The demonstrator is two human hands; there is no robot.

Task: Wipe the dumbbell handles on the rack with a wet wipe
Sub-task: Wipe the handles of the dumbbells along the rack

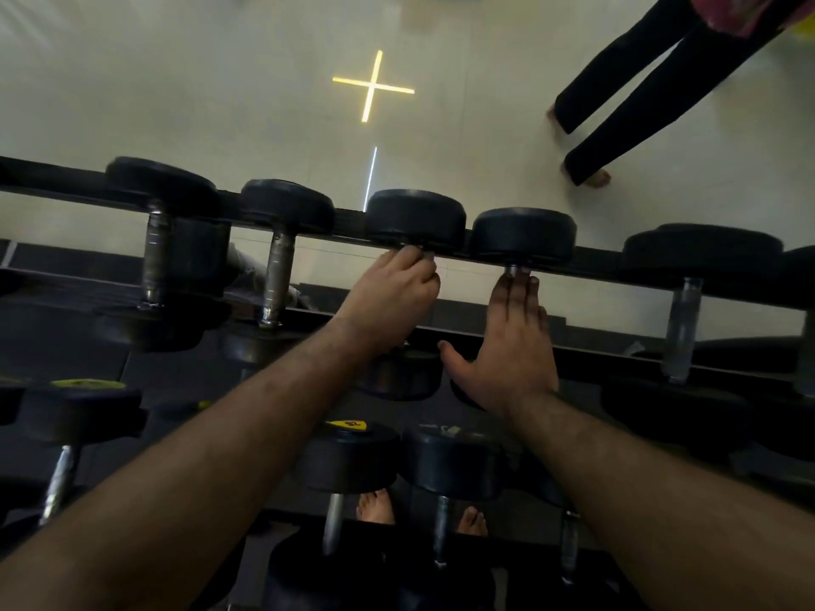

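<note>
The black dumbbell rack point(608, 267) holds a row of black dumbbells with metal handles on its top tier. My left hand point(388, 293) curls around the handle of the middle dumbbell point(414, 213), just under its far head, and hides the handle. My right hand point(511, 346) lies flat with straight fingers along the handle of the neighbouring dumbbell point(525, 233); only the handle's far tip shows beyond the fingertips. No wet wipe is plainly visible; whether one lies under either hand I cannot tell.
Bare metal handles show to the left point(278, 275) point(154, 253) and to the right point(681, 328). A lower tier holds more dumbbells point(353, 456) point(454, 460). My bare feet point(375, 507) stand below. Another person's legs point(626, 90) stand on the pale floor beyond the rack.
</note>
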